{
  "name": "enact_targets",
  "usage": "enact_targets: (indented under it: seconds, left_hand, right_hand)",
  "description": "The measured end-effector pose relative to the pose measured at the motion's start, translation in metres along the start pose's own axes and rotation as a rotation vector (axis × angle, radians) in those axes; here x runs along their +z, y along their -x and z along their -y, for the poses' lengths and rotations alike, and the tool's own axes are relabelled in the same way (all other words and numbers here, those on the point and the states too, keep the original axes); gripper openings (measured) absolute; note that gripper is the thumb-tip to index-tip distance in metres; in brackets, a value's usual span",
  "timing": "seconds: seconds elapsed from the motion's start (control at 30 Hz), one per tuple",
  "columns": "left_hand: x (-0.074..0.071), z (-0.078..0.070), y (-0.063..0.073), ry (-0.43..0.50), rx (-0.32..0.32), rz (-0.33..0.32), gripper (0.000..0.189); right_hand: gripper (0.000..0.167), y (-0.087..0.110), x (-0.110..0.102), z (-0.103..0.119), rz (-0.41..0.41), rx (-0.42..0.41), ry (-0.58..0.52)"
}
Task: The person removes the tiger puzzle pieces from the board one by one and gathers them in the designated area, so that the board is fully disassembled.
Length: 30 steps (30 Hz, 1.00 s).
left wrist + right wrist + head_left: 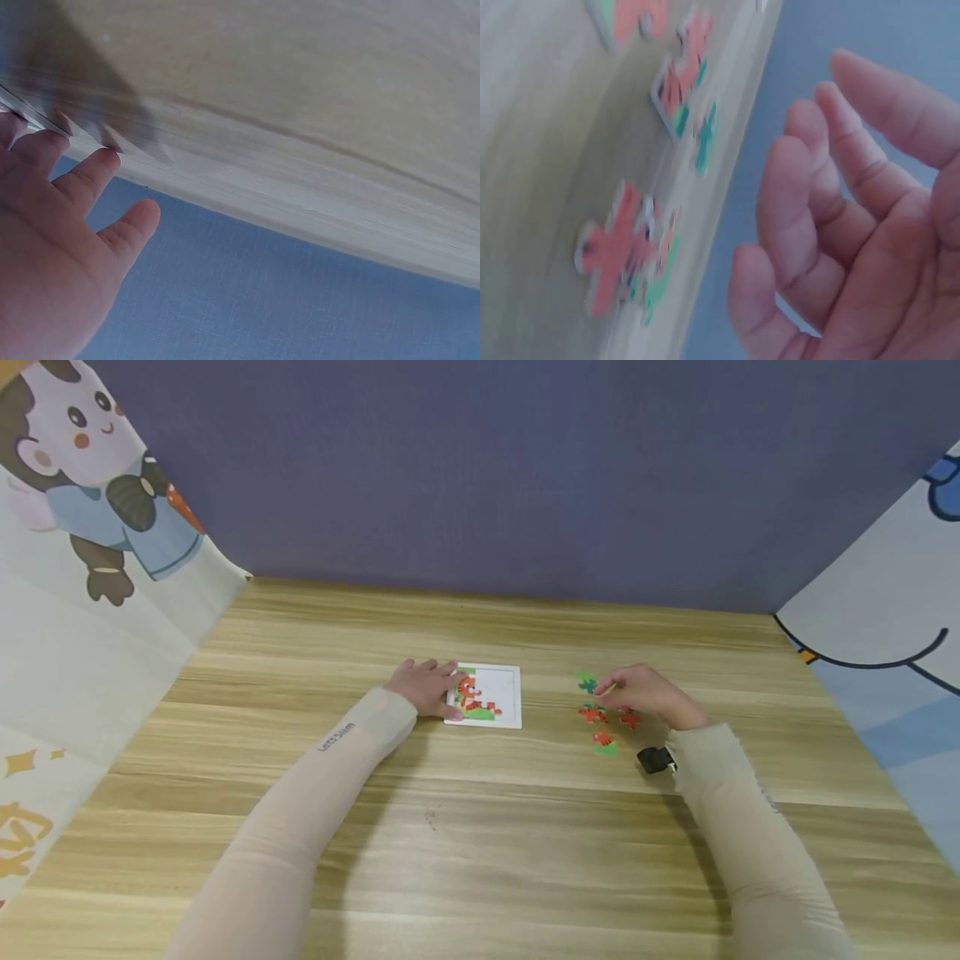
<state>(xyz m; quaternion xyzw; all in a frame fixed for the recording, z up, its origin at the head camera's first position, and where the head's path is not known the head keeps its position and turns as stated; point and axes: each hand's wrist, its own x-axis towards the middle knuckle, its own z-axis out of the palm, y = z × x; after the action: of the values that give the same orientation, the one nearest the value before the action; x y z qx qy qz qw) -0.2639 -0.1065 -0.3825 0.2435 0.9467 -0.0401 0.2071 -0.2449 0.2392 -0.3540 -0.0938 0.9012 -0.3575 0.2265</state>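
My left hand rests with spread fingers on the left side of a white square puzzle tray. Joined red and green jigsaw pieces fill the tray's left and lower part; the rest of its bed is white. In the left wrist view the fingertips touch the tray's edge. My right hand hovers over loose pieces, fingers loosely bent and nothing visible between them. Around it lie a green piece, a red piece, a red-and-green piece and another red piece.
The wood-grain table extends to a dark blue panel at the back. Printed cartoon panels stand at left and right. A small black device sits at the right wrist, beside the sleeve.
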Motion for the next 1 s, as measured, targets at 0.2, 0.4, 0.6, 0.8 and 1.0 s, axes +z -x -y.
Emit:
enact_targets:
  seconds: [0.2,0.4,0.6,0.8,1.0]
  left_hand:
    - [0.001,0.0,-0.001,-0.008,-0.007,0.013,0.083]
    - [0.002,0.0,-0.001,-0.01,-0.009,0.01,0.083]
    - [0.002,0.001,-0.002,-0.009,-0.007,0.006,0.083]
    - [0.002,0.0,-0.002,-0.007,-0.007,0.001,0.083]
    - [0.001,-0.001,-0.001,-0.011,-0.001,-0.006,0.083]
  right_hand:
    - [0.031,-0.006,0.015,0.006,0.005,-0.027,0.02]
    - [0.027,-0.016,0.028,0.012,-0.023,-0.078,0.023]
    - [0.024,-0.026,0.038,0.021,-0.014,-0.108,0.081]
    - [0.02,-0.034,0.049,0.036,0.002,-0.117,0.166]
    - [0.015,-0.042,0.059,0.053,0.009,-0.197,0.225]
